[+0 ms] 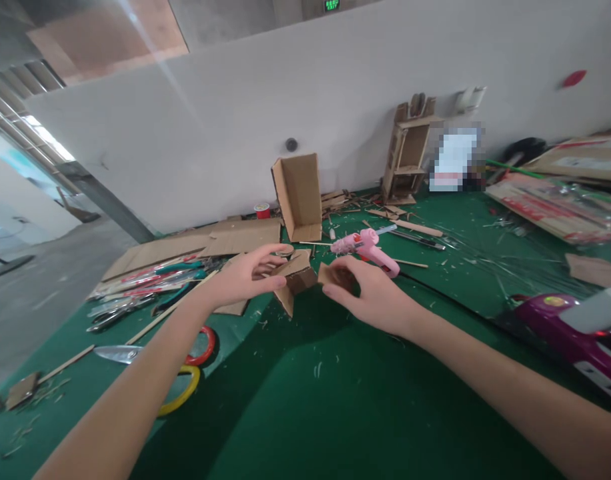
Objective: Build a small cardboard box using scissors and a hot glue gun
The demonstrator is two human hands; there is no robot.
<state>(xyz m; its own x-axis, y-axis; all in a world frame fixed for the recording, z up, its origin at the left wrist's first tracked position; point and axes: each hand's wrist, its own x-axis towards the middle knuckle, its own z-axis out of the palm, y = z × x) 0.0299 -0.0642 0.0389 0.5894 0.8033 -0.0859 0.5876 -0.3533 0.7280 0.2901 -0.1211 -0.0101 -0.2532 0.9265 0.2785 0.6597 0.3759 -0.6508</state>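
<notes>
My left hand [245, 277] pinches a small folded cardboard piece [296, 275] between thumb and fingers, held just above the green mat [305, 400]. My right hand [368, 293] grips a smaller cardboard piece [330, 275] right beside it, the two pieces nearly touching. A pink glue gun [368, 245] lies on the mat just behind my right hand.
An open cardboard box [299, 197] stands behind, with flat cardboard sheets [195, 250] to its left. Scissors with red and yellow handles [188, 370] and several tools [140, 290] lie at left. A cardboard model shelf [408, 153] leans on the wall. A purple device [565, 330] sits right.
</notes>
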